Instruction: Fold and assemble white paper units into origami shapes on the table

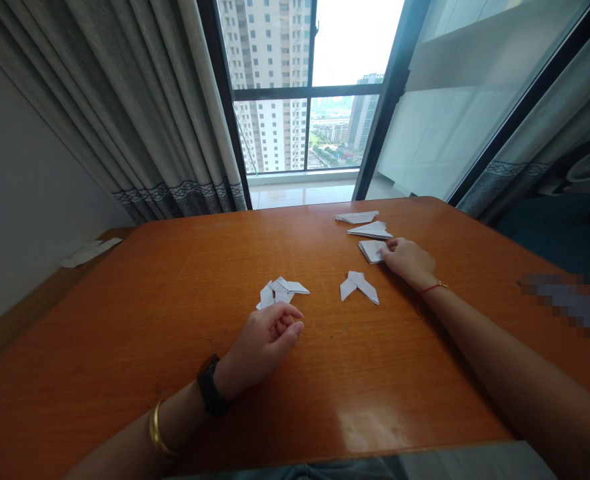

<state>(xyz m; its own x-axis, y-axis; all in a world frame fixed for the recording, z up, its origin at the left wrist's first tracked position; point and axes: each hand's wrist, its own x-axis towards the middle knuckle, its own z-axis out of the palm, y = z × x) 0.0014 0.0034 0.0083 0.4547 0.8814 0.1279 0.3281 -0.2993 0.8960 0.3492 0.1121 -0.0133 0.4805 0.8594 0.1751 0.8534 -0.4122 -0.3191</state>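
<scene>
Toward the far right part of the tabletop (175, 347), my right hand (409, 261) lies palm-down with its fingertips on the near edge of a small folded paper square (371, 250); the fingers are spread loosely and pressing, not pinching, so nothing is lifted. Two more folded white pieces sit beyond it toward the far edge, a flat wedge (371, 231) just behind the square and another strip (357, 217) nearest that edge, all close together but apart. My left hand (269, 335) rests nearer the middle, curled into a loose fist with thumb against fingers; I can't see anything inside it. Just past its knuckles is a cluster of folded points (279, 292), touching or almost touching the hand, can't tell which. Between the two hands lies a V-shaped folded piece (358, 285), clear of both. My read: the step is picking or sliding the square off the row. To do it cleanly I'd keep fingertip pressure low and flat, drag it toward the near edge until it clears the wedge behind, then get the thumb under one edge rather than pinching the top layers, since the folds look like they'd spring open. Wood is glossy, so paper should slide easily; overshoot into the V-shaped piece is the risk.
</scene>
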